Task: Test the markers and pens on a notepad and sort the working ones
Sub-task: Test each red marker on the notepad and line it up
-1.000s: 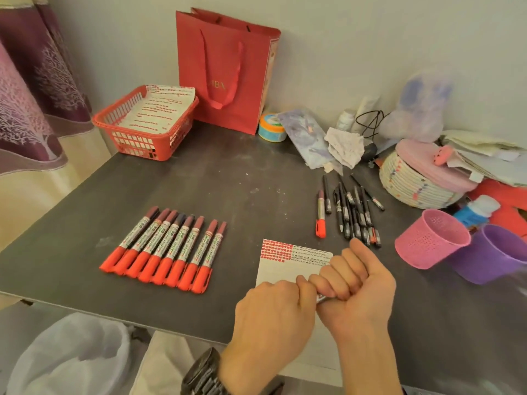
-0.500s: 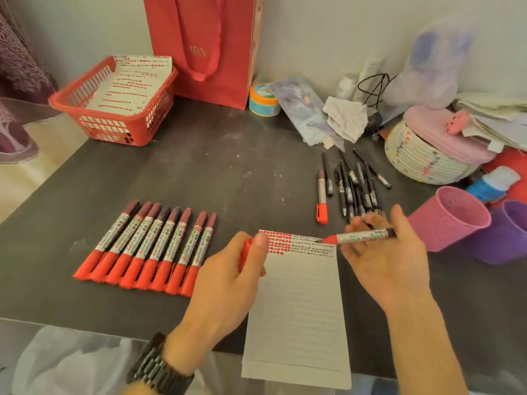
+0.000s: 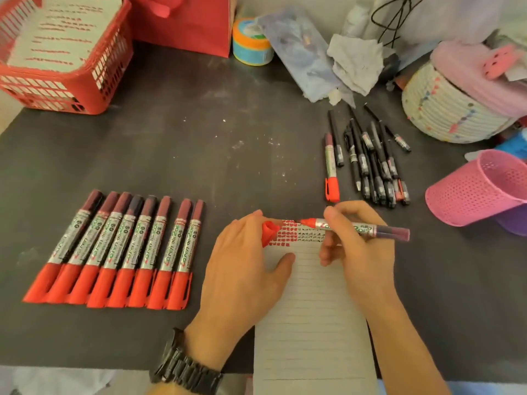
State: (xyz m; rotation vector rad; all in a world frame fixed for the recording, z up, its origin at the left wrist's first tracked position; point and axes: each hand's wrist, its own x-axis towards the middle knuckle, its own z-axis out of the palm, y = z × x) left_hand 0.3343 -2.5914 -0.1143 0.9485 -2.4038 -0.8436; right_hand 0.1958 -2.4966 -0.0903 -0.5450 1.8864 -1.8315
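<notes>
At the top edge of the notepad (image 3: pixel 310 323), the uncapped marker (image 3: pixel 385 231) is being brought down by the right grip (image 3: pixel 359 249). This grip is closed round the barrel, with thumb and curled fingers pinching it behind the nib. Half a second ago the same marker was being held level above the paper. A second ago both grips were being clenched together over the pad, where the cap was apparently being pulled off.

The nib is now being laid beside the block of red test marks (image 3: pixel 286 233), though actual contact with the paper cannot be told. The cap (image 3: pixel 269 232) is being held in the left grip (image 3: pixel 242 269), with the fingers curled round it. The thumb of that grip is being pressed on the page, which is thereby being steadied.

The step is therefore being judged as passing from uncapping to testing. No fresh stroke is being shown yet, so this marker's place cannot be decided.

Eight capped markers (image 3: pixel 114 249) are lying in a row on the worktop (image 3: pixel 199 138) to the left, well apart from the pad. A pile of pens (image 3: pixel 370 166) is lying just beyond the right grip.
</notes>
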